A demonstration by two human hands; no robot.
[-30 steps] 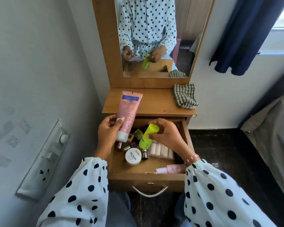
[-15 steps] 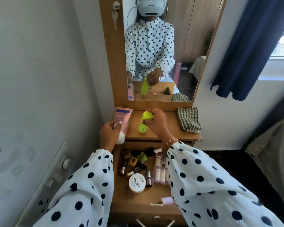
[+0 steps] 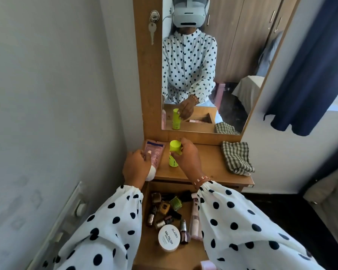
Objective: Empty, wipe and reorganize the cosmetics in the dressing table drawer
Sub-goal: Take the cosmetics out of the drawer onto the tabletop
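Seen from the head camera, a person in a white blouse with black dots works at a narrow wooden dressing table set against a grey wall. Right hand (image 3: 187,154): its grip is clamped on the cap of a lime-green bottle (image 3: 173,155), which stands upright on the tabletop (image 3: 209,164), just in front of the mirror (image 3: 222,65). Left hand (image 3: 136,165): its fingers are curled round a pink tube (image 3: 154,152), held at the tabletop's left edge with the white cap pointing toward the person and the crimped end toward the mirror frame; whether the tube rests on the wood cannot be told. Tube and bottle sit just beside each other, not touching. A green-and-white checked cloth (image 3: 237,157) lies crumpled at the right end of the tabletop, well apart from both hands.

Below, between the two sleeves, the drawer (image 3: 154,256) stands pulled out. Inside it lies a loose cluster of small nail polish bottles (image 3: 165,209) on their sides, near a round white jar (image 3: 169,238) whose lid reads "NAIL POLISH". A slim pale pink tube (image 3: 195,217) lies lengthwise along the right side, partly under the right sleeve, and another pink item peeks out at the drawer's front edge, too cut off to identify.

A key (image 3: 152,32) hangs from a lock on the mirror's wooden frame. The mirror reflects the person's blouse, the green bottle and the cloth. A dark blue curtain (image 3: 310,75) hangs at the right.
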